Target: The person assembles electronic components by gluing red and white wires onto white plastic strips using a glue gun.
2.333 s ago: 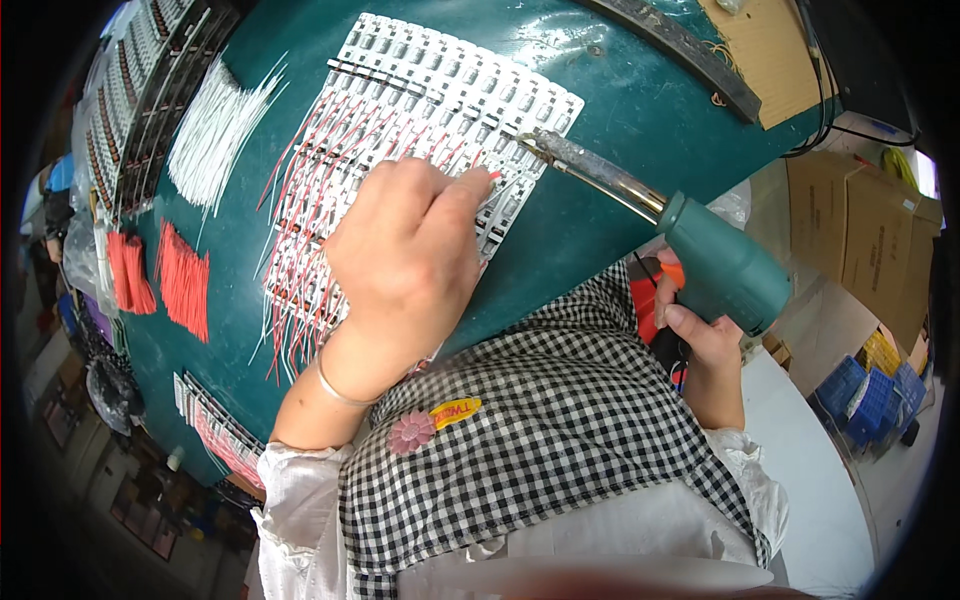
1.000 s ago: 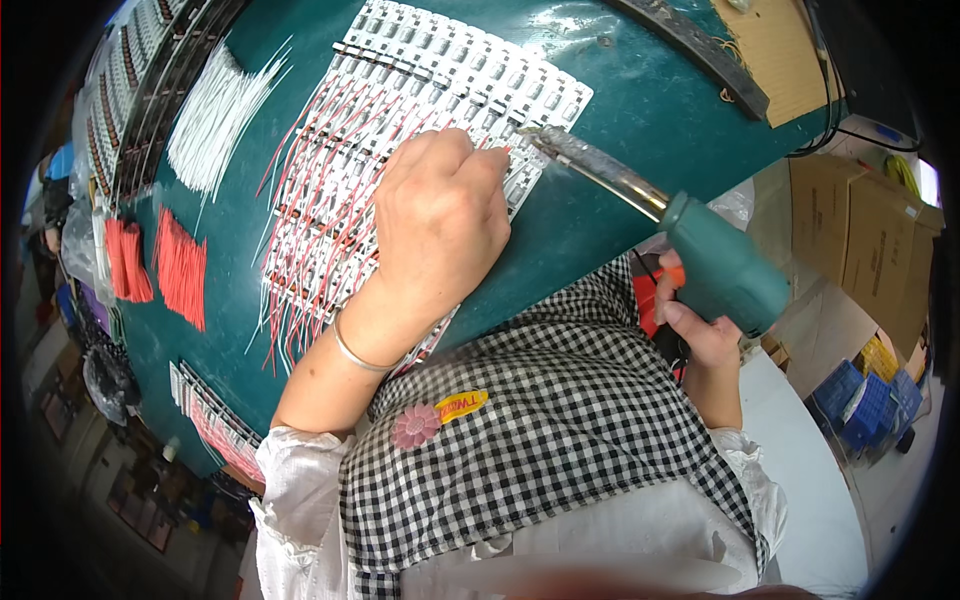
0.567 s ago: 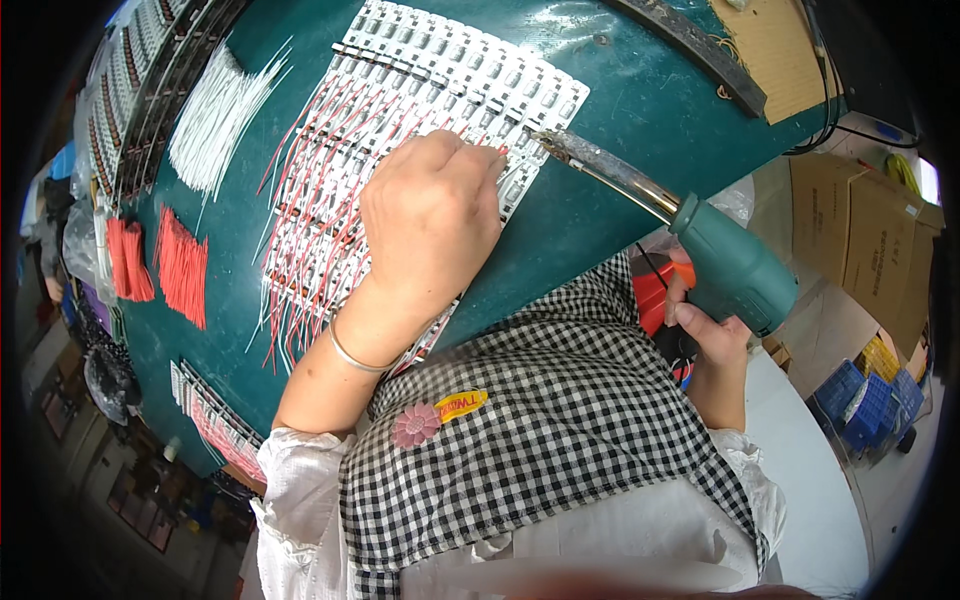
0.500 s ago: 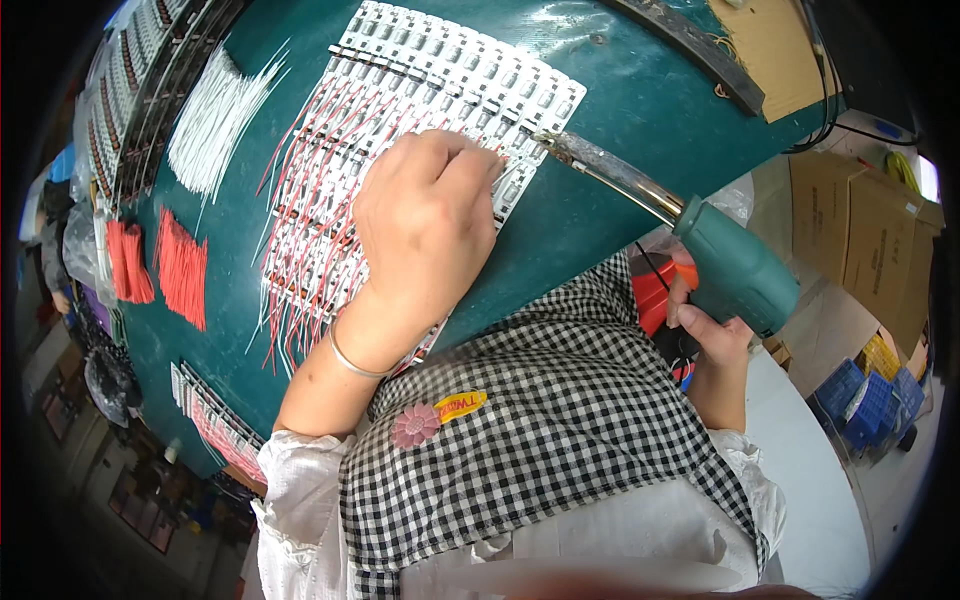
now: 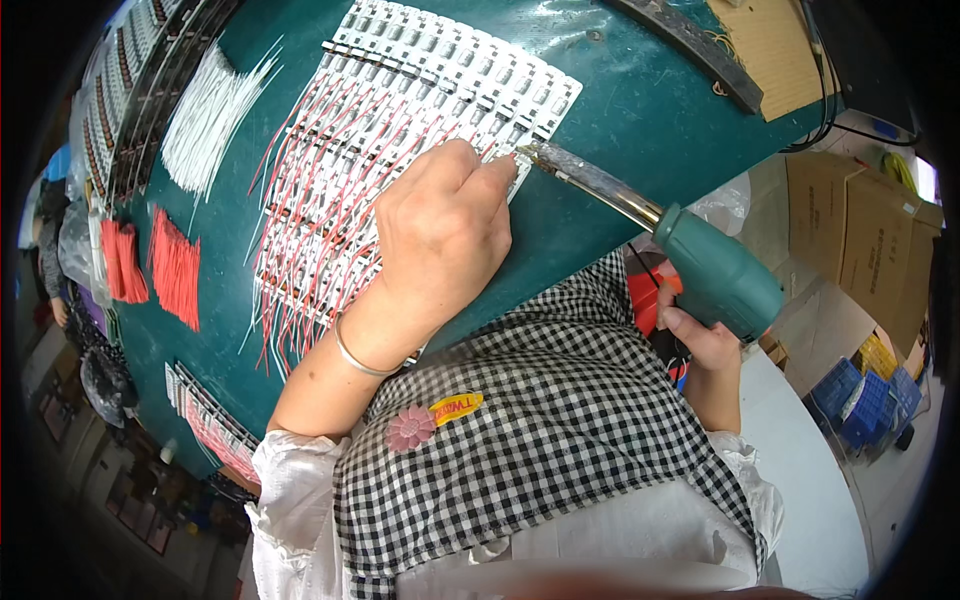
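Note:
My left hand [image 5: 440,225] is closed in a pinch over the right edge of a panel of white circuit boards [image 5: 440,50]. A bit of thin red wire [image 5: 515,157] shows at its fingertips. My right hand [image 5: 705,335] is wrapped round the grip of a green soldering gun [image 5: 720,270], whose metal barrel slants up and left. The gun's tip is close beside my left fingertips; whether it touches a board I cannot tell. Many red and white wires trail leftward from the boards. My left palm covers part of the panel.
Bundles of white wires [image 5: 210,130] and red wires [image 5: 174,265] lie on the green table [image 5: 590,215], left of the panel. Stacked board panels [image 5: 135,95] stand at the far left. A dark bar [image 5: 690,50] lies at the back right. Cardboard boxes [image 5: 850,230] stand beyond the table.
My left hand has shifted slightly right and down along the panel's edge. The soldering gun has moved left and slightly down, its tip now nearer my left fingertips.

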Motion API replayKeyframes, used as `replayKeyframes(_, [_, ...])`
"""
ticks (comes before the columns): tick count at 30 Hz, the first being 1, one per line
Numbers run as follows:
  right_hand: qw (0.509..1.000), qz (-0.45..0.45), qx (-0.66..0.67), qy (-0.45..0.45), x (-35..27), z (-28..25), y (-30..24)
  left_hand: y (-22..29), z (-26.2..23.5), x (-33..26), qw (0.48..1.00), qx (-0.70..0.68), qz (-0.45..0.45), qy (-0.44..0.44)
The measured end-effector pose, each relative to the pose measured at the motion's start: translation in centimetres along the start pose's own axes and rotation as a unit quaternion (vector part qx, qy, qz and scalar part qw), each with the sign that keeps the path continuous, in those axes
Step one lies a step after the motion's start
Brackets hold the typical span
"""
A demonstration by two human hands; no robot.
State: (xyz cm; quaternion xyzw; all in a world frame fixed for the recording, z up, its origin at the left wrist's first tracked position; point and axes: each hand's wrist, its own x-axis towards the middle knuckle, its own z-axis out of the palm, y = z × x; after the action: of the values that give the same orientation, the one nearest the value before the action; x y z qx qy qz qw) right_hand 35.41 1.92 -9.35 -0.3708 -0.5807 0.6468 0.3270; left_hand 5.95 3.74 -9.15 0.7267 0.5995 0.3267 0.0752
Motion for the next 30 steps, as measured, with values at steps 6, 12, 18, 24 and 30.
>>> replayKeyframes(6, [0.999, 0.002, -0.012, 0.032, 0.5, 0.8, -0.4, 0.0, 0.1, 0.2, 1.0, -0.003, -0.002, -0.013])
replayKeyframes(12, [0.994, -0.02, -0.11, -0.005, -0.1, 0.0, 0.8, 0.3, 0.0, 0.2, 1.0, 0.012, -0.008, -0.015])
replayKeyframes(18, [0.999, 0.002, 0.035, 0.042, 0.2, 0.3, -0.1, 0.3, 0.0, 0.4, 1.0, 0.009, -0.002, -0.016])
replayKeyframes(24, [0.996, 0.002, 0.077, 0.035, 0.3, 0.1, -0.6, 0.3, 0.0, 0.2, 1.0, 0.01, -0.016, -0.022])
replayKeyframes(30, [0.997, -0.006, 0.064, 0.05, -0.3, -0.3, -0.4, 0.8, -0.1, 0.6, 0.999, 0.015, -0.039, -0.022])
